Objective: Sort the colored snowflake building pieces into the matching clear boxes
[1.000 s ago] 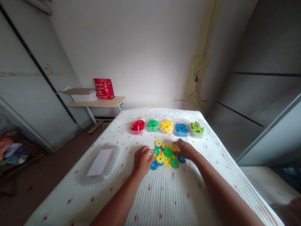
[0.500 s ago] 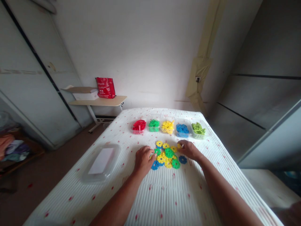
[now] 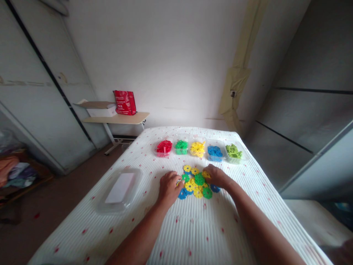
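Note:
A loose pile of flat, notched plastic snowflake discs lies mid-table, with yellow discs, green discs and blue discs overlapping. My left hand is at the pile's left edge, its fingers curled and closed; a bit of yellow shows by the fingertips, but what they hold is mostly hidden. At the right edge, my right hand is closed with its fingertips on a yellow snowflake disc. One blue disc lies partly under that hand.
Beyond the pile stand clear tubs of red pieces, green pieces, yellow pieces, blue pieces and lime pieces. A clear plastic lid with a white label lies left. Behind, a side table holds a red bag.
My right hand has moved slightly left, onto the pile's right edge, with the yellow snowflake disc at its fingertips. My left hand has stayed nearly in place.

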